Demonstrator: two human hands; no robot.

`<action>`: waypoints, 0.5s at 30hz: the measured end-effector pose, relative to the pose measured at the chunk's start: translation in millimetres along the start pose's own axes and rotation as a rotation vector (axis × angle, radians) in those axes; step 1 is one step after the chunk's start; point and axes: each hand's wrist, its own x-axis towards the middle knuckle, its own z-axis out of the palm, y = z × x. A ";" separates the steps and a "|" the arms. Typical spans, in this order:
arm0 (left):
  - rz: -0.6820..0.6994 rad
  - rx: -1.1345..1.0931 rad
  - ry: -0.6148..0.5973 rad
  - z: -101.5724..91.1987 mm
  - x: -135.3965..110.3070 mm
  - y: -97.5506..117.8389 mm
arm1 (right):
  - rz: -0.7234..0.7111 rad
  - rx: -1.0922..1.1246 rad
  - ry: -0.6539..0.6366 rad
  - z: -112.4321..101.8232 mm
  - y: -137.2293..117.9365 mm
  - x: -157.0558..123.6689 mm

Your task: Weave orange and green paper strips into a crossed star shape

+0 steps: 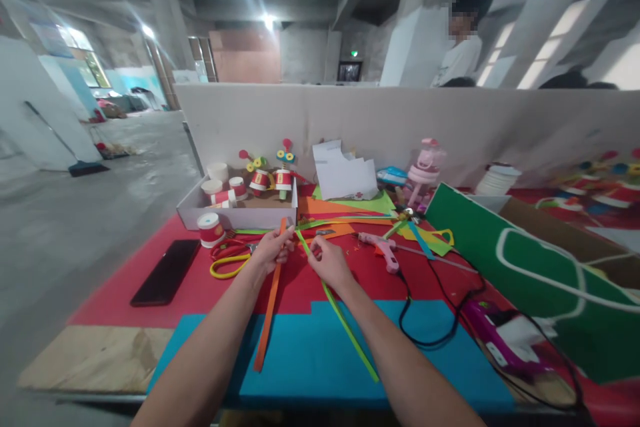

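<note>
My left hand [271, 248] is closed on an orange paper strip [270, 317], which hangs down toward the table's front edge. In my right hand [327, 260] a light green paper strip [353, 333] is pinched near its upper part, its long end trailing to the lower right. The two hands are apart, with the strips' upper ends close together between them. Scissors with yellow and red handles [227, 267] lie just left of my left hand. To the right of my right hand rests a pink glue gun [383, 250] with a black cord.
A black phone [165, 273] and a paper cup [210, 230] stand at the left. Behind is a white box [237, 217] with cups and paper-cup figures [283, 177]. A green board [525, 280] and a purple power strip [505, 340] occupy the right. Another person [460, 47] is beyond the partition.
</note>
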 end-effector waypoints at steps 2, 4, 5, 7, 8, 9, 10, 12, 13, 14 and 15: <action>-0.004 0.015 -0.008 0.1 -0.9 0.8 | -0.046 0.017 -0.011 0.9 -5.6 -1.7; -0.010 0.033 -0.004 -0.4 -1.5 1.2 | -0.082 0.037 -0.026 1.2 -10.6 -3.1; -0.012 0.043 0.001 -0.7 -1.7 1.1 | -0.089 0.067 -0.032 1.4 -12.5 -3.4; -0.005 0.059 -0.001 -1.4 -2.0 0.4 | -0.041 0.201 -0.051 2.4 -15.2 -3.4; 0.001 0.066 -0.014 -1.2 -2.1 -0.3 | 0.018 0.304 -0.062 3.3 -15.9 -3.1; 0.007 0.073 -0.034 -0.6 -2.4 -1.2 | 0.097 0.425 -0.075 4.3 -16.2 -2.6; 0.014 0.080 -0.059 0.7 -2.8 -2.2 | 0.180 0.546 -0.086 5.5 -16.0 -2.0; 0.016 0.095 -0.108 5.0 -4.3 -4.2 | 0.297 0.740 -0.120 7.6 -14.3 -0.5; 0.013 0.099 -0.128 7.7 -5.4 -5.0 | 0.320 0.799 -0.138 8.2 -12.6 0.4; 0.011 0.097 -0.140 10.5 -6.8 -5.4 | 0.327 0.833 -0.153 8.3 -10.5 1.3; 0.009 0.091 -0.140 13.1 -8.4 -5.4 | 0.329 0.848 -0.156 7.8 -8.0 2.4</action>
